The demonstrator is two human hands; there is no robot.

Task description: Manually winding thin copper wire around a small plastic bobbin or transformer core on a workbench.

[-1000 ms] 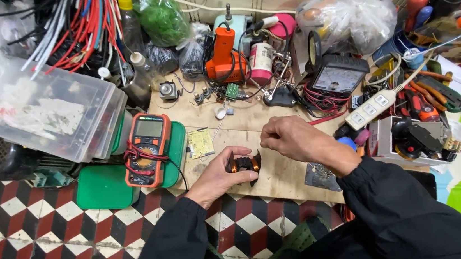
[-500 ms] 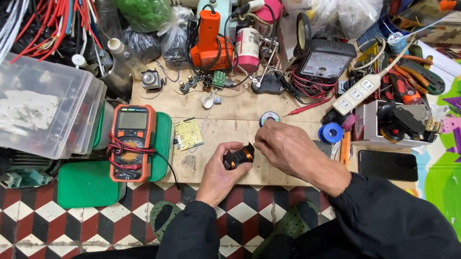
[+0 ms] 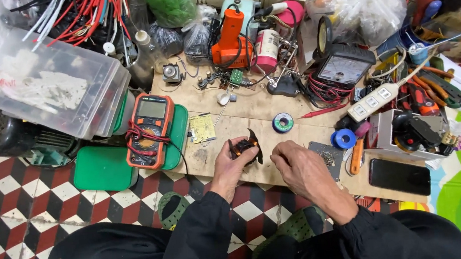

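black-orange small part [image 3: 245, 145] near bench front edge: we're pinching it in left hand [image 3: 233, 166], probably light, rigid; right hand [image 3: 300, 168] resting loosely curled, empty.

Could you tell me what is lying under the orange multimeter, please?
The orange multimeter rests on a green case, its leads wrapped round it. The case sits partly on the wooden board; whatever lies beneath the case is covered.

There was just the one camera, worn on the person's head, and it looked steeply down and forward from close above. The low wooden worktop [image 3: 251, 108] filled the middle, checkered floor [image 3: 17, 200] at left, dark-sleeved arms entering from below.
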